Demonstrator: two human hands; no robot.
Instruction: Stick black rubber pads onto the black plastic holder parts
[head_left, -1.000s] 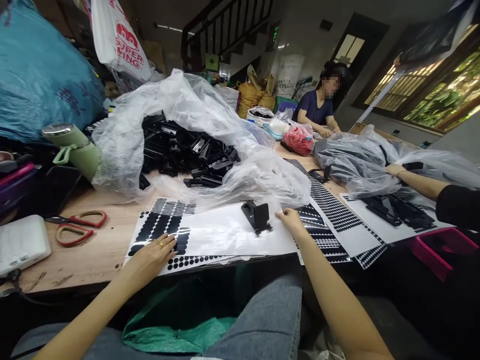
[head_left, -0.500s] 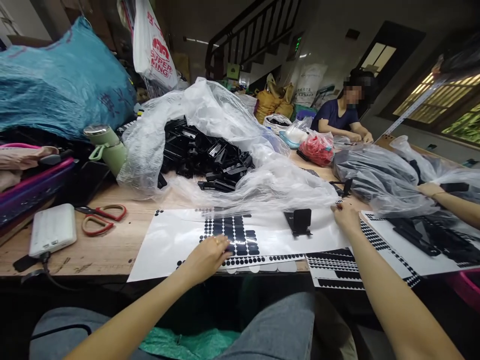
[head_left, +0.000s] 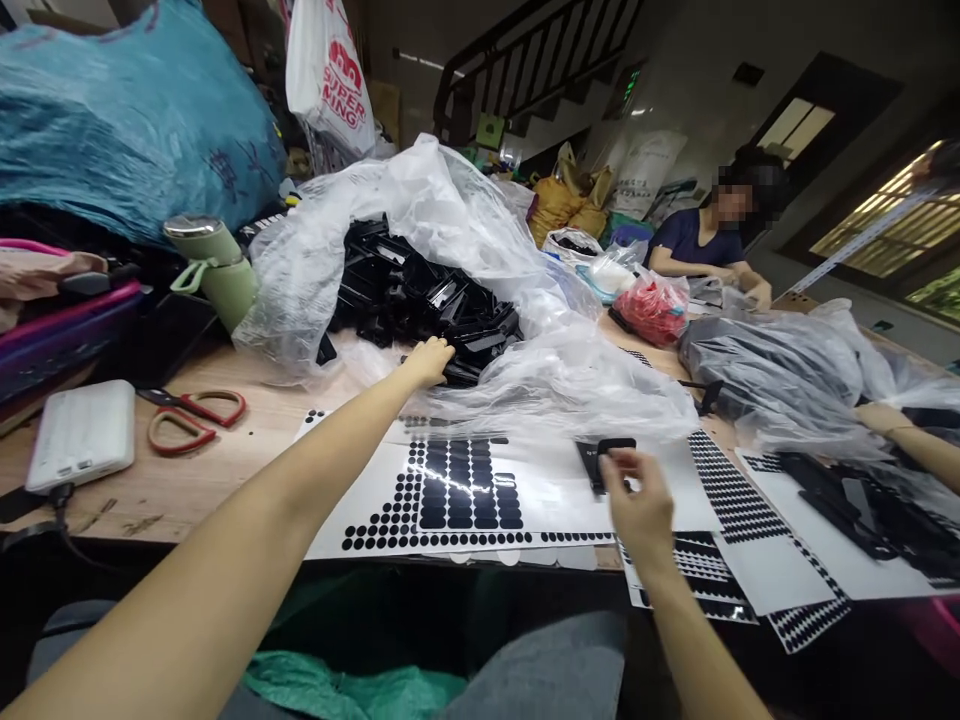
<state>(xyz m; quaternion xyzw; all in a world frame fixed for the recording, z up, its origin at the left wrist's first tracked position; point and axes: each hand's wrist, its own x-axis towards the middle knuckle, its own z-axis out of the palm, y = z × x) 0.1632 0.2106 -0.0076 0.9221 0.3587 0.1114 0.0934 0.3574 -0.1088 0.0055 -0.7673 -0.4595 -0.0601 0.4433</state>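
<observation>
Stretching forward in the head view, the left hand (head_left: pixel 429 362) is in at the near edge of the heap of black parts (head_left: pixel 405 285)! Take the patterned sheet (head_left: pixel 470 478) as the middle of the dial: the heap sits at twelve o'clock, with clear plastic (head_left: pixel 570 375) bunched around it and spilling toward one o'clock. The left fingertips are lost among the parts, so whether they pinch anything, I can't tell.

Over at three o'clock, the right hand (head_left: pixel 640 500), a touch blurred, is up against the black stand (head_left: pixel 615 443), which lies over the white sheeting with its plate raised. Fingers curled, only a narrow gap to the thumb; whether they're clamped on it, the blur won't say.

Two hands, two jobs: I'd call this step a reach to the heap, with the other hand minding the stand. Working one part out of a tangle like that would call for a small fingertip pinch and a lift clear of the loose film, while a light touch at the stand keeps the sheet from skidding.

Out toward nine o'clock lie the red-handled scissors (head_left: pixel 180 402), and beyond them the white box (head_left: pixel 86 430). Away past three, a co-worker's hand (head_left: pixel 889 418) rests at a grey bundle (head_left: pixel 772 365) in plastic.
</observation>
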